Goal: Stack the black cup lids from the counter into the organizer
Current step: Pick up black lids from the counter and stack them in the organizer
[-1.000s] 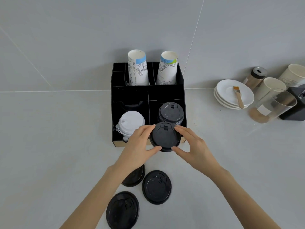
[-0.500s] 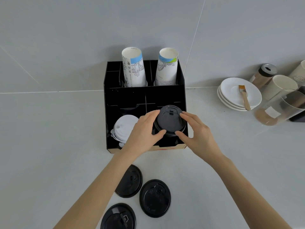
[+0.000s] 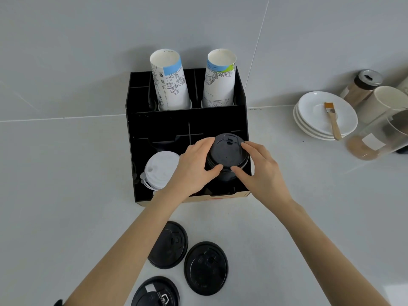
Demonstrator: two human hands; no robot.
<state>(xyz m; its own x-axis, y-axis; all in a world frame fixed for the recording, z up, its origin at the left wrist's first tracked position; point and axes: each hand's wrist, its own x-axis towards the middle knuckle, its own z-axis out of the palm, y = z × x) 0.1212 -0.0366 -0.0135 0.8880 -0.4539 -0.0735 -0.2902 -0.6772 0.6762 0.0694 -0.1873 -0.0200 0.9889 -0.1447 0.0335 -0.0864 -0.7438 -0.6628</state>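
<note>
A black organizer (image 3: 187, 122) stands against the wall. In its front right compartment a black lid (image 3: 227, 152) sits on top of a stack of black lids. My left hand (image 3: 194, 166) grips that top lid from the left and my right hand (image 3: 260, 171) from the right, thumbs at its near edge. Three more black lids lie on the counter below my arms: one under my left forearm (image 3: 170, 246), one beside it (image 3: 206, 268), one at the bottom edge (image 3: 155, 293).
White lids (image 3: 160, 168) fill the organizer's front left compartment. Two stacks of paper cups, one at the left (image 3: 169, 81) and one at the right (image 3: 219, 79), stand in the back. At right sit stacked white saucers (image 3: 320, 120) with a brush (image 3: 332, 119), a shaker jar (image 3: 362, 85), and a clear container (image 3: 379, 138).
Both hands carried the black lid forward from above the organizer's front edge and lowered it onto the stack in the front right compartment. The view moved closer.
</note>
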